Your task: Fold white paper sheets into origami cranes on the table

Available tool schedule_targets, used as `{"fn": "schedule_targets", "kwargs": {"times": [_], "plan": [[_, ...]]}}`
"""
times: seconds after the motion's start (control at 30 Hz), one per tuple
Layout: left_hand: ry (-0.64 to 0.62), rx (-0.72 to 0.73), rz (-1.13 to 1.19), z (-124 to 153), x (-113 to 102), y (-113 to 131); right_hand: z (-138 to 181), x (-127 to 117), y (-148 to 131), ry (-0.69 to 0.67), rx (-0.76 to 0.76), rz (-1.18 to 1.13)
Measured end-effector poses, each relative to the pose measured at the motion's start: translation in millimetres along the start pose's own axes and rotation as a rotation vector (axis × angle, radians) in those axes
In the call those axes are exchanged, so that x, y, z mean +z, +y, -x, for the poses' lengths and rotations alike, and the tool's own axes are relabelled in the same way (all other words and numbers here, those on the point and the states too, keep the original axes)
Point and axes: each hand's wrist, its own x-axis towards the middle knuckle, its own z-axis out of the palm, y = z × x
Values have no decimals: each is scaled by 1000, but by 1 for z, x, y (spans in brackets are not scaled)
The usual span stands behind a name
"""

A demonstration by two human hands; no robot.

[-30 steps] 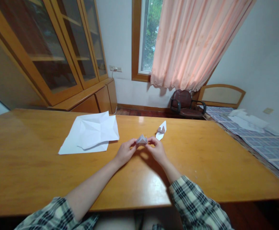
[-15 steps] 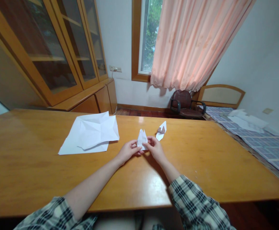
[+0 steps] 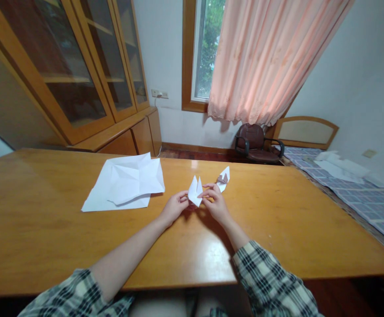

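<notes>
Both my hands pinch a small folded white paper piece (image 3: 195,192) just above the wooden table (image 3: 277,220). It stands with two pointed tips upward. My left hand (image 3: 173,208) grips its lower left edge, fingers closed. My right hand (image 3: 215,203) pinches its right edge between thumb and forefinger. A second small folded paper figure (image 3: 224,179) lies on the table just beyond my right hand.
A large creased white sheet (image 3: 126,185) lies flat to the left of my hands. A glass-fronted wooden cabinet (image 3: 79,75) stands at the far left. A dark armchair (image 3: 257,144) and a bed (image 3: 353,185) are beyond the table's right side.
The folded piece has gone from lying low and flat between my fingers to standing upright with two tips splitting apart. Both hands shifted slightly while keeping hold.
</notes>
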Motion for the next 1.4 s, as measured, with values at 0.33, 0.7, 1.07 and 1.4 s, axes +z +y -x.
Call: {"fn": "schedule_targets", "kwargs": {"times": [0.33, 0.7, 1.07, 1.4], "plan": [[21, 20, 113, 3, 3, 5, 0, -1, -7, -70, -21, -6], [17, -52, 268, 6, 6, 13, 0, -3, -11, -126, 41, -14], [103, 62, 54, -5, -5, -3, 2, 4, -10, -108, 103, -140], [-20, 29, -48, 0, 1, -4, -8, -3, -9, 66, 415, -412]]}}
